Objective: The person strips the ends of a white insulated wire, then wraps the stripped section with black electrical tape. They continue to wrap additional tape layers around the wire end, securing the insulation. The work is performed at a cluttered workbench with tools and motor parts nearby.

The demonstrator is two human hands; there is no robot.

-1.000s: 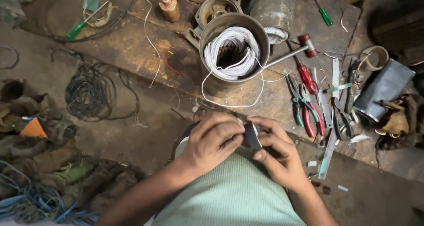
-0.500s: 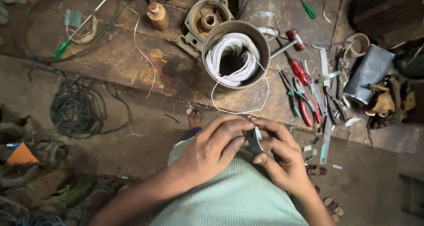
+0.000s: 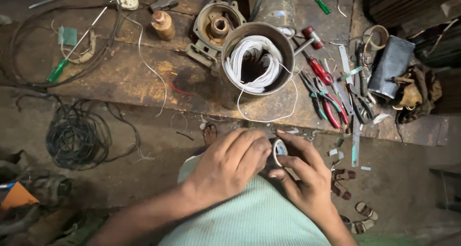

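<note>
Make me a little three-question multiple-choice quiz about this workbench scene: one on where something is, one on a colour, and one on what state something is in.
1. Where is the white wire coil?
A. inside the round metal can
B. on the floor by the sandals
C. in the left hand

2. What colour are the handles of the pliers lying right of the can?
A. yellow
B. red
C. black

3. How is the small tape roll being held?
A. lying loose on the bench
B. hanging from the wire
C. gripped between both hands

Answers:
1. A, the coil sits looped within the can's rim.
2. B, the handles show red against the wooden bench.
3. C, the left hand and right hand close on the roll from either side.
</note>
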